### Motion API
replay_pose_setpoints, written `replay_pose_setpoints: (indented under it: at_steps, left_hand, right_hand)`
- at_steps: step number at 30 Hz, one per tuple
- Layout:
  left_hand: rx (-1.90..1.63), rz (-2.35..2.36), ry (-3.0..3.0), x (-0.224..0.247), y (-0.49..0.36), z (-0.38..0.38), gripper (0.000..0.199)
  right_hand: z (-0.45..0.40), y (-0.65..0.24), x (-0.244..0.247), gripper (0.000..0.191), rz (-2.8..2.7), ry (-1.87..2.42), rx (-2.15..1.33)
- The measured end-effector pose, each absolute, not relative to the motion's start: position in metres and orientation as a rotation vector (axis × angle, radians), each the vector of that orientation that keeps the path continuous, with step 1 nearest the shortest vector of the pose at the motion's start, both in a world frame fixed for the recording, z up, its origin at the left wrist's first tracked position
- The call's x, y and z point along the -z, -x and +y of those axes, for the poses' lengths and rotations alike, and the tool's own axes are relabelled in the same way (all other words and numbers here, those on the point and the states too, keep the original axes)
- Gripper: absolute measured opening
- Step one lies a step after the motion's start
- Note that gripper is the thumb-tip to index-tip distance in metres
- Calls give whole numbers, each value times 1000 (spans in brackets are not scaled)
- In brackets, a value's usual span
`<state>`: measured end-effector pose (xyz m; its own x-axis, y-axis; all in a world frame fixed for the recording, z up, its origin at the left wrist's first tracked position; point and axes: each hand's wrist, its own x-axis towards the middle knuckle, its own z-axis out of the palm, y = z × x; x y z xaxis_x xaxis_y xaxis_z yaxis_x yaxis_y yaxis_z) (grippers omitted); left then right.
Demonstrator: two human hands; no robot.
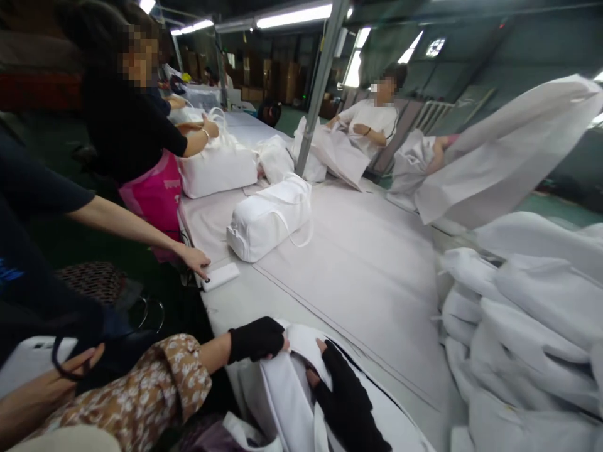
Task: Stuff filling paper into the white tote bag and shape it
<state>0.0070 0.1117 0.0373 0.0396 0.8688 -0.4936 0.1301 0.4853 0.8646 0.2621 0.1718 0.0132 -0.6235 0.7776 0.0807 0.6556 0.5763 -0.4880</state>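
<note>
A white bag (288,392) lies at the near edge of the table, in front of me. My left hand (259,339), in a black fingerless glove, is closed on the bag's upper edge. Gloved the same way, my right hand (346,398) grips the bag's white fabric from the other side, with thumb and fingertip showing. A dark line, perhaps a zipper or piping, curves along the bag beside my right hand. The lower part of the bag runs out of the frame.
A finished-looking white duffel bag (271,220) stands mid-table. A co-worker's hand (194,258) touches a white phone-like object (221,276) at the left edge. White bags (532,314) are piled at right. A metal post (320,88) rises behind; other people handle white bags and fabric.
</note>
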Motion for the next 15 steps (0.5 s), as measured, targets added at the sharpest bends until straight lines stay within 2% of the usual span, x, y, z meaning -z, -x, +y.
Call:
replay_pose_setpoints:
  at_steps: [5,9,12,15]
  left_hand:
    - [-680,1377,-894,-40,1,116,21]
    - [-735,1338,-970,-42,-2,110,30]
    - [-788,1328,-1030,-39,8,100,35]
    - [-885,1615,-955,-24,22,92,36]
  right_hand:
    - [165,-236,-56,33,-2332,1041,-495]
    - [148,-191,-41,36,-2637,973,-303]
    - [144,-172,-24,21,-2751,1052,-255]
    - [144,-172,-17,24,-2691,1091,-265]
